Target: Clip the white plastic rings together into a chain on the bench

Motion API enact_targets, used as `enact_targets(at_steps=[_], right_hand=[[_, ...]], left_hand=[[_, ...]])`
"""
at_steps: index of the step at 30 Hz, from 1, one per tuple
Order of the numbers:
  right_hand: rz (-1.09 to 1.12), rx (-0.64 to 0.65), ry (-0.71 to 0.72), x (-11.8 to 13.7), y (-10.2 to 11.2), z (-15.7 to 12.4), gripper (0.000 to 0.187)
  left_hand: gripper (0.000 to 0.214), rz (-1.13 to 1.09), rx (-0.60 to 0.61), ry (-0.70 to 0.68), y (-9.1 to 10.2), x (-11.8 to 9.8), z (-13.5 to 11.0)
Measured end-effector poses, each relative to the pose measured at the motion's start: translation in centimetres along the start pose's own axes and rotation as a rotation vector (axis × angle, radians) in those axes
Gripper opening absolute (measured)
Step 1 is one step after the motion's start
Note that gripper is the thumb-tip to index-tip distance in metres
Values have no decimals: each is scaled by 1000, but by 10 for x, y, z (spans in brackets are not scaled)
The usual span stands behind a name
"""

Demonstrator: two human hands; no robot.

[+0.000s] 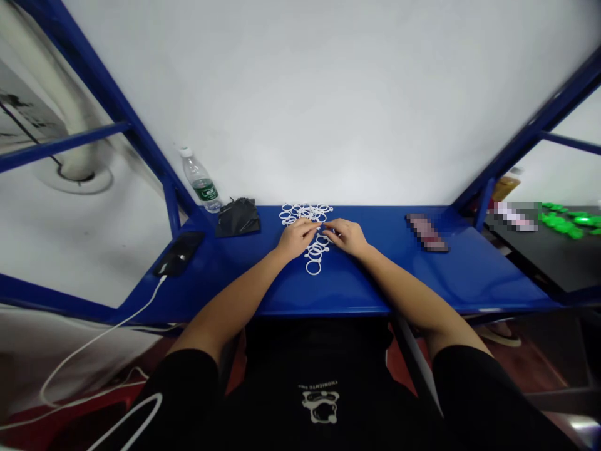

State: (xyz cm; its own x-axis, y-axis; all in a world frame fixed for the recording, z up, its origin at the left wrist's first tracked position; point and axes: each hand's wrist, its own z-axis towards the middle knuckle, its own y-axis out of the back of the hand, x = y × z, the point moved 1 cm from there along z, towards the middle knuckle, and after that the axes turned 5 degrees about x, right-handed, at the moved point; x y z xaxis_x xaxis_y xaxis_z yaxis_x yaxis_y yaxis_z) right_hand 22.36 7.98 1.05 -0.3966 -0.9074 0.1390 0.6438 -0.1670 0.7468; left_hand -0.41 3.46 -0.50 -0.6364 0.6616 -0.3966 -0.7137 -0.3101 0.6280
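Observation:
Over the blue table [282, 294], my left hand [299, 238] and my right hand [346, 237] meet with thumbs and fingers pinched close together. Between their fingertips shows a bit of a white ring, mostly hidden by the fingers. Just beyond the hands lies a heap of thin white rings [307, 212], each with a small knob. A second, overlapping line of white rings [313, 267] runs from beneath the fingertips towards me.
At the back left stand a plastic bottle [205, 188] and a folded black bag [238, 217]. A black phone [179, 254] with a white cable [136, 313] lies at left; another phone [427, 233], blurred out, lies right. Blue frame bars [145, 144] flank the table. Green pieces [566, 220] lie far right.

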Motion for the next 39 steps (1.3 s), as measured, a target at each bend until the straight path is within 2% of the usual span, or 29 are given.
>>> enact_targets(at_steps=[3,9,19,28,30,33,36,39], right_hand=[[6,-14,25,6,-2,1,25],[19,-16,13,12,-1,2,23],[-15,-18,-30,12,-2,-1,24],[-9,-15,13,16,4,1,25],[-1,-12,30,13,7,2,24],[7,20,26,6,10,1,24],[9,41,-21,-1,10,-1,24],[10,41,-49,-5,8,-2,25]], left_hand=[[22,-68,-50,-38,-5,-4,1],[20,-101,-72,-26,-8,-7,0],[26,-98,96,98,-3,-18,2],[25,63,137,-10,9,-19,5],[28,128,142,53,15,-12,6],[24,214,129,241,26,8,6],[25,269,199,404,33,28,4],[28,326,280,512,33,39,3]])
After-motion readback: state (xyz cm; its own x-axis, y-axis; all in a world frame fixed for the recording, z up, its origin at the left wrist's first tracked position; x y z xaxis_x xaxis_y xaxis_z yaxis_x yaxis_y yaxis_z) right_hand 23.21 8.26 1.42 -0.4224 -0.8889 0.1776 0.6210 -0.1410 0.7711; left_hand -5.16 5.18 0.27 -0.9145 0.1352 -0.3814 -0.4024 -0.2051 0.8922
